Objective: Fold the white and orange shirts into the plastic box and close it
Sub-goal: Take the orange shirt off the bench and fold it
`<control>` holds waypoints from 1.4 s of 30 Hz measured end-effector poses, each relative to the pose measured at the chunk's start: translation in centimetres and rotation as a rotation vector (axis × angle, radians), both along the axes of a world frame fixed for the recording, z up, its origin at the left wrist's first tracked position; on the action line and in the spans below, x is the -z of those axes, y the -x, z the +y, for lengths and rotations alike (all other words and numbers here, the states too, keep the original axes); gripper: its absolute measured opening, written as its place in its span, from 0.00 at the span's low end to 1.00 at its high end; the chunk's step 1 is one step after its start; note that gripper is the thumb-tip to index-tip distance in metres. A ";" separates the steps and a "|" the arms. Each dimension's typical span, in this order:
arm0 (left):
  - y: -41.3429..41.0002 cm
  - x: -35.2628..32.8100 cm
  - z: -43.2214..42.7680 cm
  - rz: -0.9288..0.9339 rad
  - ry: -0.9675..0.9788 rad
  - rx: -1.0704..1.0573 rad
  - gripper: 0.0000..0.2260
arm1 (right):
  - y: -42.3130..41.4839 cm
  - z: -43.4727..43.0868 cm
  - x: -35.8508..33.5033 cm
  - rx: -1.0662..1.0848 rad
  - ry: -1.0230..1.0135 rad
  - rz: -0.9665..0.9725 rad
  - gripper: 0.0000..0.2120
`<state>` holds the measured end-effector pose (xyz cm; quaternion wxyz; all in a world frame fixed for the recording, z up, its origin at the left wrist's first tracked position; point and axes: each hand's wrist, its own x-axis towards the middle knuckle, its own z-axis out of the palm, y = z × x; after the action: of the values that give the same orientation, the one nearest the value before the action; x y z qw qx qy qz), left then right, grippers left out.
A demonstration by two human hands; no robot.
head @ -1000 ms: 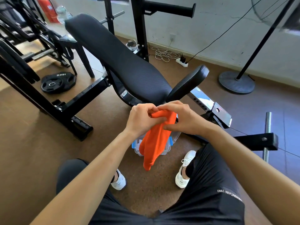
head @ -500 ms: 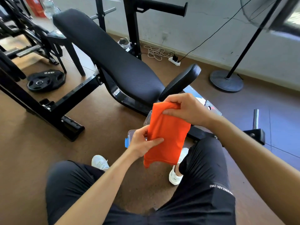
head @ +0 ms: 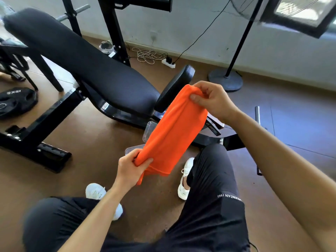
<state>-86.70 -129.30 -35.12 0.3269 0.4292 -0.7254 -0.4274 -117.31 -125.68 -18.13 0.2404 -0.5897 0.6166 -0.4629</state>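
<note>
Head view: the shirt (head: 174,131) hangs stretched between two pinching hands, right hand (head: 212,100) at its far end, left hand (head: 132,167) at its near end, above the box (head: 148,131). Soft, light cloth; likely best held by its ends.

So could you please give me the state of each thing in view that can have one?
Orange shirt: partly folded, held in the air by both ends.
Left hand: gripping the shirt's lower end.
Right hand: pinching the shirt's upper end.
Box: on the floor, mostly hidden behind the shirt; open or shut, cannot tell.
White shirt: not visible.
</note>
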 end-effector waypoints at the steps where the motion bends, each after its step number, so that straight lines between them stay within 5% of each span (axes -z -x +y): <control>1: -0.3 -0.4 0.1 0.009 0.005 -0.003 0.09 | 0.5 -0.1 0.8 0.046 -0.004 -0.022 0.05; 6: -2.5 -2.5 0.5 0.026 -0.006 0.018 0.15 | 2.4 -0.5 5.4 0.255 -0.078 -0.075 0.03; 17: -4.3 -2.4 0.0 -0.163 -0.135 -0.214 0.07 | -1.6 2.0 13.7 0.437 -0.333 -0.038 0.03; 26: -2.8 -0.8 1.4 0.044 -0.642 -0.381 0.04 | -9.4 4.8 14.9 0.384 -0.273 -0.101 0.04; 34: -0.2 -1.6 2.6 0.121 -0.602 -0.343 0.04 | -16.2 6.6 15.9 0.149 -0.208 -0.248 0.02; 38: 0.3 -2.6 3.1 0.270 -0.693 -0.349 0.10 | -18.2 7.9 17.4 0.109 -0.122 -0.100 0.08; 42: -0.3 -2.4 3.6 0.236 -0.652 -0.273 0.07 | -18.7 8.8 17.8 0.008 -0.058 0.011 0.15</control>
<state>-86.41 -125.73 -32.67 0.3084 0.5515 -0.4445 -0.6349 -98.56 -116.84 -35.96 0.2522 -0.5827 0.6333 -0.4425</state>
